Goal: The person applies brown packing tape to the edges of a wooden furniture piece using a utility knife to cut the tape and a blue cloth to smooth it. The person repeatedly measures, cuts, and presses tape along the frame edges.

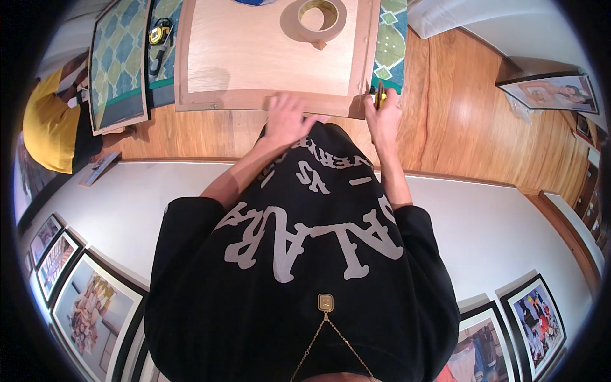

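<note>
A pale wooden panel (254, 51) lies flat in front of me, with brown tape (273, 100) along its edges. My left hand (287, 120) rests on the near taped edge, its fingers stretched out. At the near right corner, my right hand (384, 118) is closed around a slim yellow-and-black tool (380, 95); its exact kind is partly hidden by the fingers. A roll of brown tape (340, 24) lies on the panel's far right part, its loose end pointing toward me. Part of a blue thing (254, 2) shows at the top edge.
Green-and-blue patterned cloth (389, 44) lies under the panel. Left of it are a yellow-and-black tape measure (159, 33), a dark-handled tool (157, 62) and an empty-looking frame (145, 95). A person in yellow (51, 124) bends at far left. Framed pictures (95, 312) hang behind me.
</note>
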{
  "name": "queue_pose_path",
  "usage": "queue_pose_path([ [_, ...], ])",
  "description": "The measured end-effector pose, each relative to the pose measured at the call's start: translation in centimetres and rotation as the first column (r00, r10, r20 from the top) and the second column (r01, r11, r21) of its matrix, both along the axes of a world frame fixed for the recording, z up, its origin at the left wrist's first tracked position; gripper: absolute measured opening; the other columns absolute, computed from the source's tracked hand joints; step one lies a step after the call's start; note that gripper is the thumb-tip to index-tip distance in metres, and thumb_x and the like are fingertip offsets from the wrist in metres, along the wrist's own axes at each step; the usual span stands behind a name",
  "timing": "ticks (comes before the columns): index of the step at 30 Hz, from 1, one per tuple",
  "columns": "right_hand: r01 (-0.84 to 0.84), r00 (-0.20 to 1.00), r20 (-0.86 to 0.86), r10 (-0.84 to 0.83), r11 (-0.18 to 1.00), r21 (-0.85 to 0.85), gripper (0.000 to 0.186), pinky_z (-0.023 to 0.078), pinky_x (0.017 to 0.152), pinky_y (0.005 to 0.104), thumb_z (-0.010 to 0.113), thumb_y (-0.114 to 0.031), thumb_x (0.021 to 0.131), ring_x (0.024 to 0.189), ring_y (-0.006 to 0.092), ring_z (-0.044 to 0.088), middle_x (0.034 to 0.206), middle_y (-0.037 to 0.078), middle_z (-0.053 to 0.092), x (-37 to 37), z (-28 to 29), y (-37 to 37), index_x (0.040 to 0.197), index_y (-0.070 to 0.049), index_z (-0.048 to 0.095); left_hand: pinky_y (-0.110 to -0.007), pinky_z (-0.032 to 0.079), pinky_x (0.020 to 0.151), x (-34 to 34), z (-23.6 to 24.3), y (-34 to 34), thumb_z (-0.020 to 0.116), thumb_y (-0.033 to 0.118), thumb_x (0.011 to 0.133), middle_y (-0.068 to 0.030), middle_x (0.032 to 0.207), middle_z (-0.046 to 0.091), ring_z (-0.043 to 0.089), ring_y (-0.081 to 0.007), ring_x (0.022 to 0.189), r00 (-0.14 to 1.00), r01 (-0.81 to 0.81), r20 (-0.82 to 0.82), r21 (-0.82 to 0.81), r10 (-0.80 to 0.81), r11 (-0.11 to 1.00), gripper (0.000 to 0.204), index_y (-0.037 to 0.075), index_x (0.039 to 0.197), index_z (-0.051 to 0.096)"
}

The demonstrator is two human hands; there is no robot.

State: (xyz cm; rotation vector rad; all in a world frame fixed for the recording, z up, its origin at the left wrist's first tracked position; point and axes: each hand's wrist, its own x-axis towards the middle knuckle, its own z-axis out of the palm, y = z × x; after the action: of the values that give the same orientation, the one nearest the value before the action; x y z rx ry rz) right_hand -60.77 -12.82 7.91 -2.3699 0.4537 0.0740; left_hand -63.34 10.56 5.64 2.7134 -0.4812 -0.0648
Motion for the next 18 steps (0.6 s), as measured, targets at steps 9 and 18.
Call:
queue_pose_path([
  [9, 0.108, 0.991, -0.105, -0.086, 0.969, 0.224, 0.025, 0.049, 0.060, 0.0521, 0.053, -0.011, 0.093, 0.072, 0.0478, 0.065, 0.074, 0.032, 0.062, -3.9, -0.8, -0.5, 0.113, 0.005, 0.049, -0.042, 0.037, 0.087, 2.0, 0.7, -8.8, 0.075, 0.027, 0.073, -0.0070, 0.094, 0.060, 0.052, -0.0265, 0.098, 0.971, 0.239, 0.003, -0.100, -0.240, 0.966, 0.029, 0.007, 0.092, 0.066],
  [18, -0.116, 0.993, 0.009, 0.116, 0.977, 0.179, 0.018, 0.047, 0.056, 0.0551, 0.053, -0.005, 0.093, 0.069, 0.0501, 0.062, 0.070, 0.033, 0.060, -4.3, 0.4, 2.1, 0.106, 0.004, 0.046, -0.043, 0.039, 0.093, 5.4, -0.5, -6.2, 0.072, 0.025, 0.077, -0.0043, 0.101, 0.063, 0.053, -0.0255, 0.105, 0.989, 0.143, -0.021, -0.186, -0.150, 0.972, 0.031, 0.013, 0.105, 0.071],
])
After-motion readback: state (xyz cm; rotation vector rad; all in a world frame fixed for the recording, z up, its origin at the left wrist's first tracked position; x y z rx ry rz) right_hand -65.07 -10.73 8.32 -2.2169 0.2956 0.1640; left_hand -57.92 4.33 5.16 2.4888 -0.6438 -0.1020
